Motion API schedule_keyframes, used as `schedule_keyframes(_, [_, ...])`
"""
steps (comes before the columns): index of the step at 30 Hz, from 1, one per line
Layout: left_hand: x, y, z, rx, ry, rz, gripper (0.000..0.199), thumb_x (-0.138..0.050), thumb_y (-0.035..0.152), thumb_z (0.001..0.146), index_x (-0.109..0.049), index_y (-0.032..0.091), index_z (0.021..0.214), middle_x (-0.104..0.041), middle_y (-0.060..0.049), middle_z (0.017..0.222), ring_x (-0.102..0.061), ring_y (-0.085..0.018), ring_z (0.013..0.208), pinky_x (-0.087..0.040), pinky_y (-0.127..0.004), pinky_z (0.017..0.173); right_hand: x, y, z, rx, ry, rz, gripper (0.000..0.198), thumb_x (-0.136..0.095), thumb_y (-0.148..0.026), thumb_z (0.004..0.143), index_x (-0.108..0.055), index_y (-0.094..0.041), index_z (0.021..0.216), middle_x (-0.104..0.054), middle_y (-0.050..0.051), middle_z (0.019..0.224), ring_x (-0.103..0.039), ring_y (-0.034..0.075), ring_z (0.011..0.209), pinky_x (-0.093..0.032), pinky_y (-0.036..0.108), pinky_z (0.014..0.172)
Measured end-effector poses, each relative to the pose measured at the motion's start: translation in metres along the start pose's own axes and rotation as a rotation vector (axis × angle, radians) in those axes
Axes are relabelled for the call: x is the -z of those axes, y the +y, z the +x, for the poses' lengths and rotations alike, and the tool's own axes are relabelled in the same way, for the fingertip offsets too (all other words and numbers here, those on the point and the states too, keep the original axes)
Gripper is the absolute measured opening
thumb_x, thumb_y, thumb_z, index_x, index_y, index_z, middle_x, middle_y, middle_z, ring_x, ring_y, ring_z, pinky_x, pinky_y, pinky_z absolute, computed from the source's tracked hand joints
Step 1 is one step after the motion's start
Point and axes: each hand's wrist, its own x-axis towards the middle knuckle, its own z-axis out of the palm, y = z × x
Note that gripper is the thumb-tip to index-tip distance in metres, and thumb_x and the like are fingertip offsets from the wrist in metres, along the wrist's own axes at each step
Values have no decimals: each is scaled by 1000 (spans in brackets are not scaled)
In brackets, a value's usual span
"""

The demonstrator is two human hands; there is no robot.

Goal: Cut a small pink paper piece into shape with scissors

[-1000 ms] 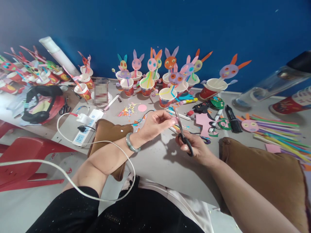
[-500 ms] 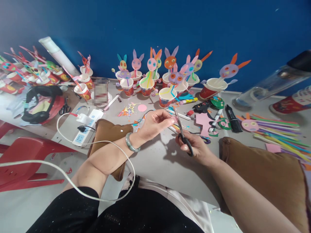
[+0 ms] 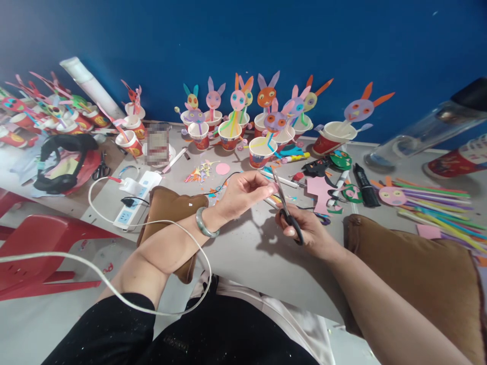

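Observation:
Over the grey table, my left hand [image 3: 245, 193] pinches a small pink piece of paper [image 3: 274, 187], mostly covered by the fingertips. My right hand [image 3: 304, 228] grips black-handled scissors [image 3: 282, 195], whose blades point up and away, right beside the pink piece. Whether the blades touch the paper I cannot tell. Behind the hands lie a cut pink sheet [image 3: 318, 192], a round pink disc [image 3: 222, 169] and a heap of coloured paper scraps [image 3: 201, 172]. A paper cup [image 3: 262, 153] with bent straws stands just beyond my fingers.
Paper cups with rabbit-faced figures [image 3: 266, 96] line the blue wall. At right are a black marker [image 3: 366, 187], coloured straws [image 3: 437, 203], a brown cushion [image 3: 411, 274] and a leaning clear bottle [image 3: 422, 129]. At left, a power strip [image 3: 137, 200] and a white cable [image 3: 182, 223] crossing my left arm.
Almost nothing differs. Both hands keep their places, with the scissors beside the pink paper; an orange bit seen near the blade tips before no longer shows clearly.

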Motion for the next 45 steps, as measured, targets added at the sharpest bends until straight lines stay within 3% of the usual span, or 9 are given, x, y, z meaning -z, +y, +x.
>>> schedule_keyframes(14, [4, -3, 0, -4, -10, 28, 22, -75, 34, 80, -64, 16, 74, -68, -2, 76, -62, -10, 70, -52, -29, 73, -1, 0, 0, -6, -3, 22, 64, -57, -82, 75, -51, -20, 63, -49, 1, 64, -47, 18, 66, -39, 32, 64])
schedule_keyframes(21, [2, 1, 0, 19, -3, 24, 25, -73, 38, 81, -64, 16, 75, -67, -1, 73, -59, -9, 67, -50, -26, 66, 0, 1, 0, 8, -2, 8, 63, -56, -82, 77, -53, -20, 64, -50, 1, 64, -47, 17, 64, -40, 32, 63])
schedule_keyframes(35, [1, -2, 0, 56, -1, -20, 28, -82, 36, 73, -64, 15, 72, -65, 0, 72, -58, -7, 66, -48, -23, 65, -1, -2, 0, 2, 4, -23, 65, -53, -83, 77, -52, -20, 64, -51, 1, 64, -46, 17, 63, -39, 30, 60])
schedule_keyframes(45, [1, -2, 0, 19, 1, -30, 23, -78, 33, 78, -66, 15, 72, -67, -1, 72, -59, -7, 66, -50, -23, 66, -1, 3, 0, 8, 1, 5, 64, -56, -82, 76, -53, -20, 64, -49, 0, 64, -47, 17, 64, -41, 32, 67])
